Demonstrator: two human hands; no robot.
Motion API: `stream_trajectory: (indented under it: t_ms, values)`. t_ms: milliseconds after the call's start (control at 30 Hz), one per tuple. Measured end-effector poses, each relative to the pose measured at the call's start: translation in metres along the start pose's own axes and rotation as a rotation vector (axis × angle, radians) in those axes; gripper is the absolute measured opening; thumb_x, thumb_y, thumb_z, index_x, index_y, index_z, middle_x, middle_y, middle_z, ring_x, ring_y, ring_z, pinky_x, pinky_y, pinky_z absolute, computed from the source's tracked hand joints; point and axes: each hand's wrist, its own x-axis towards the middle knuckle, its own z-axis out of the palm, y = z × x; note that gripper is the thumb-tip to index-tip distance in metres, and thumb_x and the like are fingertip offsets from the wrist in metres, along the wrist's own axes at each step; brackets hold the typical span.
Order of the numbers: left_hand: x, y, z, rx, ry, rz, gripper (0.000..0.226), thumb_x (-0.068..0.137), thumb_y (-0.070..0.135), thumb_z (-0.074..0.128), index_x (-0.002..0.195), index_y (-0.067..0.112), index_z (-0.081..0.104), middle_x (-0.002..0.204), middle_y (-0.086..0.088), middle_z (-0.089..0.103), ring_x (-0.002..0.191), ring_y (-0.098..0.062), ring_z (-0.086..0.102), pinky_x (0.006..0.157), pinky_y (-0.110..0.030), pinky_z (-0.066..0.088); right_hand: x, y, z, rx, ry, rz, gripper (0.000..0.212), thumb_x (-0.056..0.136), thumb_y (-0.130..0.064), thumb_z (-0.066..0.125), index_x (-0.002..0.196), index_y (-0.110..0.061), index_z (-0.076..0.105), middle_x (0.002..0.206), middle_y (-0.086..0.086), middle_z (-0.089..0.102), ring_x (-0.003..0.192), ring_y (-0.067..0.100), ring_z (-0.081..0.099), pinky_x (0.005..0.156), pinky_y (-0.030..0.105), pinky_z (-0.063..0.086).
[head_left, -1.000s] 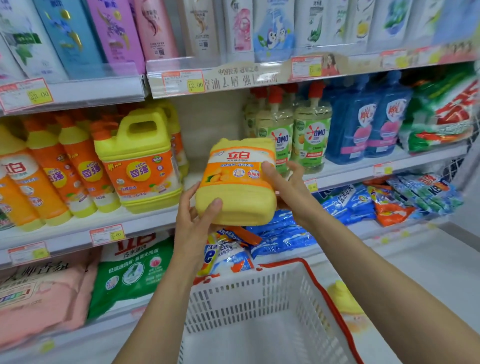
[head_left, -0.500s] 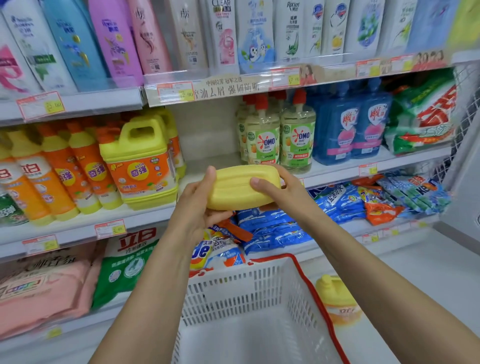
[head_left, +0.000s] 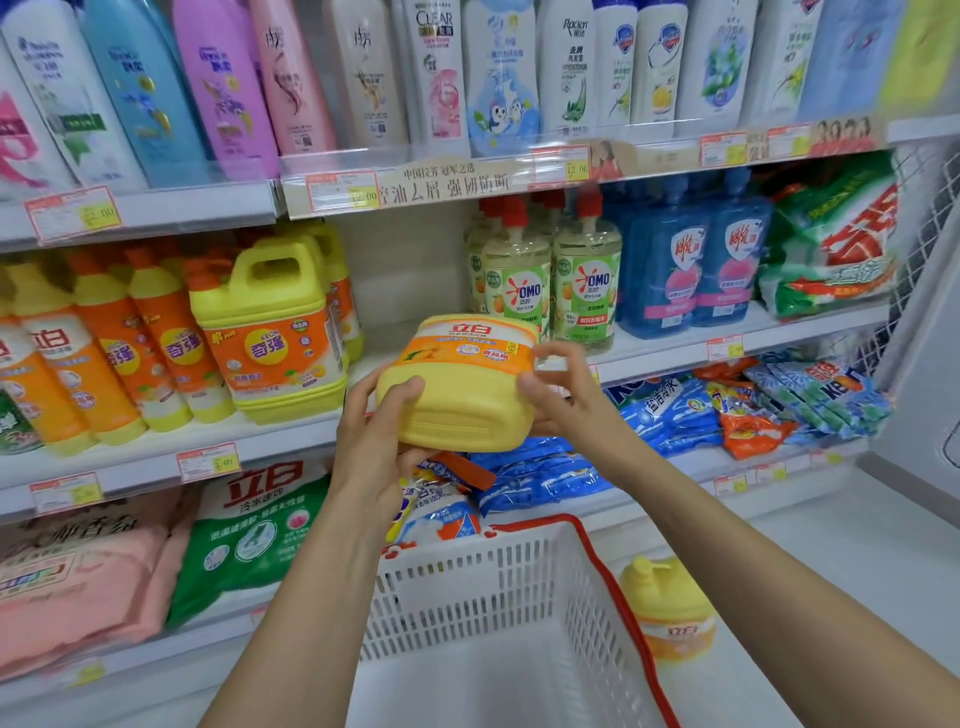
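Observation:
Both hands hold a yellow detergent jug (head_left: 460, 395) with an orange label in front of the middle shelf. The jug is tilted, its base toward me and its label facing up. My left hand (head_left: 371, 441) grips its left side, thumb on the front. On the jug's right side my right hand (head_left: 563, 395) curls its fingers round the edge. The jug's cap and handle are hidden behind its body. Below it stands a white plastic basket (head_left: 519, 577) with a red rim.
A yellow jug (head_left: 270, 332) and orange bottles (head_left: 104, 353) fill the middle shelf left; OMO bottles (head_left: 587, 291) and blue bottles (head_left: 696, 265) stand right. Shampoo bottles line the top shelf. Bagged powders lie below. Another yellow jug (head_left: 667, 608) sits on the floor right of the basket.
The jug tipped until only its base faced me, then tilted back so its label shows on top. Both hands stayed on it throughout.

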Motion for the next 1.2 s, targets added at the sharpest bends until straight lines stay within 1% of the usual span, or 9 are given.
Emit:
stream_trajectory:
  t_ms: [167,300,400,500,600,800,900,1000,1200]
  values:
    - [0.008,-0.003,-0.012,0.004,-0.1,0.028,0.039,0.085,0.019,0.068,0.119,0.037,0.064,0.121,0.002,0.058,0.114,-0.027,0.057,0.081,-0.044,0.06,0.024,0.0,-0.019,0.254,0.175,0.177,0.093,0.074,-0.073,0.059,0.149,-0.033,0.021,0.125,0.013,0.061,0.088,0.03,0.075,0.073,0.043,0.062]
    - [0.01,-0.007,-0.02,0.115,-0.217,0.082,0.052,0.07,0.027,0.075,0.117,0.045,0.065,0.125,0.001,0.061,0.112,-0.026,0.061,0.079,-0.04,0.059,0.027,0.012,-0.017,0.324,0.205,0.218,0.077,0.081,-0.057,0.071,0.142,-0.023,0.04,0.124,0.011,0.067,0.097,0.027,0.073,0.068,0.049,0.06]
    - [0.014,-0.013,-0.023,0.071,-0.179,0.085,0.072,0.062,0.038,0.079,0.13,0.039,0.057,0.129,-0.002,0.062,0.114,-0.023,0.063,0.089,-0.044,0.056,0.025,0.02,-0.012,0.447,0.312,0.161,0.073,0.078,-0.046,0.077,0.135,-0.021,0.039,0.122,0.008,0.066,0.094,0.023,0.074,0.062,0.045,0.06]
    - [0.015,-0.019,-0.019,0.075,-0.182,-0.021,0.085,0.057,0.051,0.077,0.136,0.027,0.051,0.127,-0.003,0.065,0.11,-0.024,0.067,0.08,-0.042,0.058,0.027,0.019,-0.005,0.406,0.366,0.026,0.067,0.082,-0.04,0.076,0.131,-0.026,0.033,0.125,0.0,0.059,0.093,0.017,0.074,0.058,0.038,0.06]
    - [0.016,-0.025,-0.016,0.075,-0.15,-0.064,0.086,0.054,0.044,0.082,0.132,0.029,0.049,0.116,-0.001,0.071,0.096,-0.02,0.072,0.07,-0.041,0.061,0.03,0.015,-0.005,0.32,0.299,-0.021,0.066,0.081,-0.037,0.077,0.13,-0.033,0.033,0.127,-0.002,0.056,0.098,0.017,0.072,0.063,0.036,0.06]
    - [0.021,-0.024,-0.027,0.176,-0.062,0.183,0.094,0.046,0.041,0.086,0.131,0.035,0.047,0.118,0.003,0.066,0.096,-0.011,0.07,0.068,-0.035,0.06,0.03,0.006,-0.033,0.088,0.25,0.14,0.079,0.072,-0.073,0.061,0.131,-0.022,0.051,0.127,-0.001,0.061,0.11,0.01,0.065,0.091,0.037,0.056]
    - [0.02,-0.022,-0.032,0.329,-0.099,0.345,0.092,0.045,0.039,0.089,0.127,0.043,0.046,0.11,0.017,0.065,0.093,0.003,0.068,0.061,-0.019,0.056,0.032,0.001,-0.037,-0.015,0.17,0.216,0.099,0.062,-0.093,0.054,0.143,-0.038,0.042,0.142,-0.01,0.052,0.127,0.018,0.054,0.099,0.047,0.051]
    - [0.019,-0.021,-0.034,0.49,-0.175,0.471,0.085,0.05,0.032,0.09,0.116,0.057,0.044,0.106,0.039,0.059,0.097,0.013,0.061,0.066,-0.011,0.053,0.035,-0.003,-0.027,0.062,0.103,0.33,0.112,0.054,-0.095,0.058,0.148,-0.042,0.031,0.14,-0.01,0.054,0.121,0.022,0.059,0.085,0.053,0.058]
    - [0.017,-0.03,-0.037,0.657,-0.22,0.552,0.092,0.059,0.019,0.093,0.128,0.05,0.041,0.129,0.019,0.052,0.117,-0.007,0.056,0.091,-0.041,0.055,0.034,0.004,-0.006,0.281,0.3,0.341,0.078,0.072,-0.061,0.075,0.136,-0.032,0.044,0.122,0.002,0.068,0.1,0.025,0.07,0.068,0.052,0.062]
